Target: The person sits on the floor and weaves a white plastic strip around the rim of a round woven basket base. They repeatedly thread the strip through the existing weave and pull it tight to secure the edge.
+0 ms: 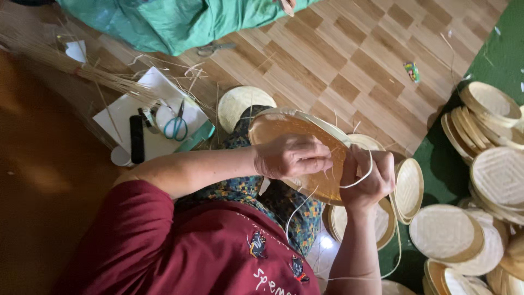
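Left hand: the left hand [292, 157] lies closed over the face of the round woven tray [297, 150], fingers curled down and pressing on its weave.
Right hand: the right hand [370, 176] is clenched at the tray's right rim, with a pale cane strip [360, 177] looped through its fingers.
Tray: tilted up on the person's lap, above the patterned cloth.
Floor, left: a white board [147, 112] carrying blue-handled scissors [176, 125].
Floor, right: stacks of finished trays [494, 164] on a green mat [505, 49].
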`<move>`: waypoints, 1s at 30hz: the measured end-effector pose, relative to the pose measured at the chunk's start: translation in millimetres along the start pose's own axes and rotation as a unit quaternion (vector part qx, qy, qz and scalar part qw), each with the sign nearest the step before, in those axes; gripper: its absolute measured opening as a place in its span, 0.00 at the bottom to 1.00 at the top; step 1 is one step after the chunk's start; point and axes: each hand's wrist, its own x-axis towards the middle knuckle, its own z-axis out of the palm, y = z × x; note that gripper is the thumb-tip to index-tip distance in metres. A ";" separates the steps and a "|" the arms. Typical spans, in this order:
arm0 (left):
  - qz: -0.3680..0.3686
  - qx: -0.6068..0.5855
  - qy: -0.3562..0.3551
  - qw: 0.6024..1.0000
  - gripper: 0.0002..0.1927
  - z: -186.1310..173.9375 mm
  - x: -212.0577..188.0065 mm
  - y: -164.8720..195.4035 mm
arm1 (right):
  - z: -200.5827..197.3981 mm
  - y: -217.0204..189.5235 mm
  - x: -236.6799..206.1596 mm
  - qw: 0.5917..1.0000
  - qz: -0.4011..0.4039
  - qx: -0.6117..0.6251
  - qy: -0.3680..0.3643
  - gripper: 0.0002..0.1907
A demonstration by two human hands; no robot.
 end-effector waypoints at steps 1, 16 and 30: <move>-0.001 -0.004 -0.006 1.000 0.13 1.5 2.5 1.3 | -0.8 -0.4 -1.2 1.000 0.018 0.022 -0.001 0.09; -0.214 -0.113 -0.068 0.968 0.07 27.9 59.1 -17.4 | 3.7 -8.0 -16.4 0.999 -0.005 0.032 -0.004 0.09; -0.248 -0.243 0.014 0.938 0.05 22.5 63.1 -19.9 | -14.9 -22.7 -13.1 0.984 0.141 0.098 -0.048 0.09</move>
